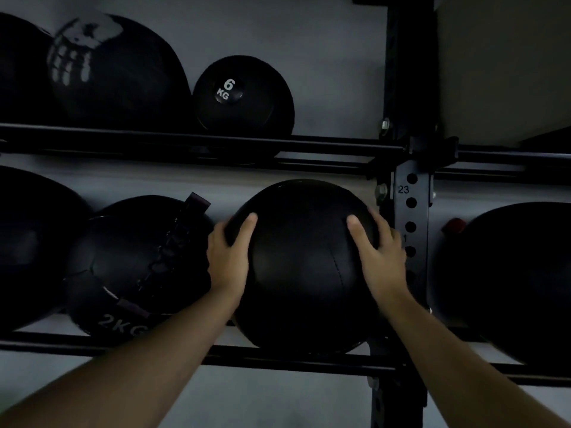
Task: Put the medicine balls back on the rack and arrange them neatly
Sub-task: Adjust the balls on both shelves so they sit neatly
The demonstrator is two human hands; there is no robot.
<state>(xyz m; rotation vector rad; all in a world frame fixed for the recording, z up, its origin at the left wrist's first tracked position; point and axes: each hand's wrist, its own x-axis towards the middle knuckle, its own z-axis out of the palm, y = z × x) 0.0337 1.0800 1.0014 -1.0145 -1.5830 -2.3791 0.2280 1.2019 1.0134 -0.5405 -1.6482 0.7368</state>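
Gripping one black medicine ball at its nine and three o'clock sides, left hand and right hand clamp spread fingers on it on the lower rack rails, among seven balls counted in view.

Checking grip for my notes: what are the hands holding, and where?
Both hands, left and right, hold one black medicine ball by its opposite sides.

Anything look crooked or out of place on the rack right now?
Mostly tidy. The 2 kg ball on the lower shelf sits rotated, its label tilted and low. The ball held between left hand and right hand has no visible label.
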